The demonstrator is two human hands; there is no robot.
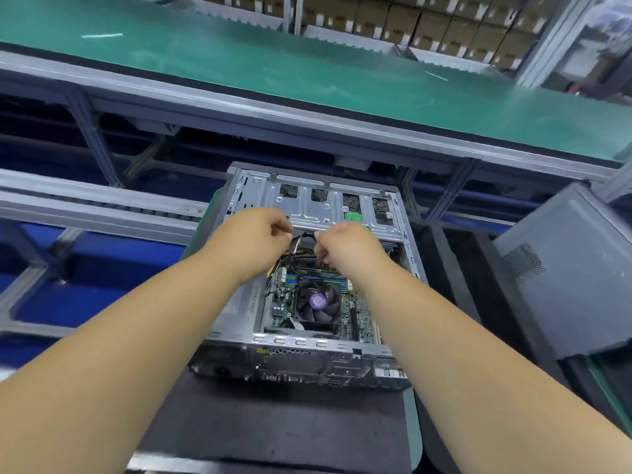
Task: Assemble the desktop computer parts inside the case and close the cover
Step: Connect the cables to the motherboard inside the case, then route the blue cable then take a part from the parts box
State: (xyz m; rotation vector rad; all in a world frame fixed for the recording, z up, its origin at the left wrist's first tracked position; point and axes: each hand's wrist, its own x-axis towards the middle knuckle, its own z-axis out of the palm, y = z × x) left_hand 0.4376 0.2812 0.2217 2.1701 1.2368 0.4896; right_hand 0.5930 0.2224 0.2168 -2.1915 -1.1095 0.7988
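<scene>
An open desktop case (239, 302) lies flat on a dark mat in front of me, its rear panel toward me. Inside show the green motherboard (280, 302) and a black CPU fan (316, 304) with a purple centre label. A silver drive cage (307, 203) spans the far half. My left hand (253, 237) and my right hand (345, 244) hover over the middle of the case. Both pinch a black cable bundle (302, 239) that runs between them, just below the cage edge. The cable ends are hidden by my fingers.
The grey side cover (564, 268) with a vent grid leans at the right of the case. A green conveyor belt (273, 63) runs across the back, with stacked cardboard boxes (427, 25) behind it. Metal frame rails (85, 200) and blue bins lie to the left.
</scene>
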